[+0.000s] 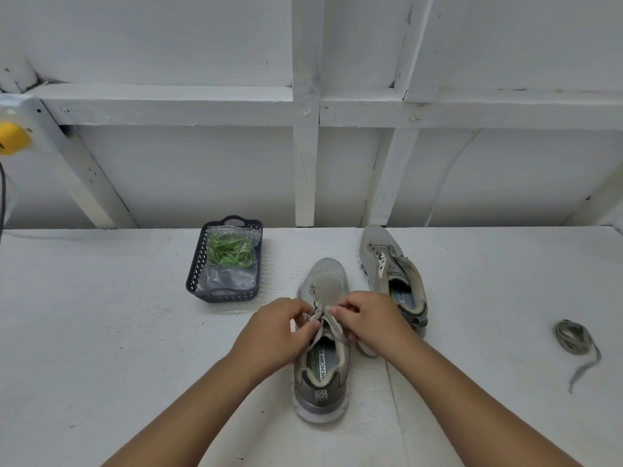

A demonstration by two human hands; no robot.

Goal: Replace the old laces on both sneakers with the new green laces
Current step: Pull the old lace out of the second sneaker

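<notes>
Two grey sneakers stand on the white table, toes pointing away from me. The near sneaker (322, 358) still carries its old grey lace (328, 323). My left hand (279, 330) and my right hand (371, 320) both pinch that lace over the middle eyelets. The far sneaker (391, 267) at the right has no lace in it. A removed grey lace (574, 340) lies coiled on the table at the far right. The green laces (229, 252) sit in a clear plastic bag inside a dark basket (194, 271) to the left.
A white framed wall rises behind the table (101, 332). A white fixture with a yellow part (11, 138) and a dark cable hang at the far left edge.
</notes>
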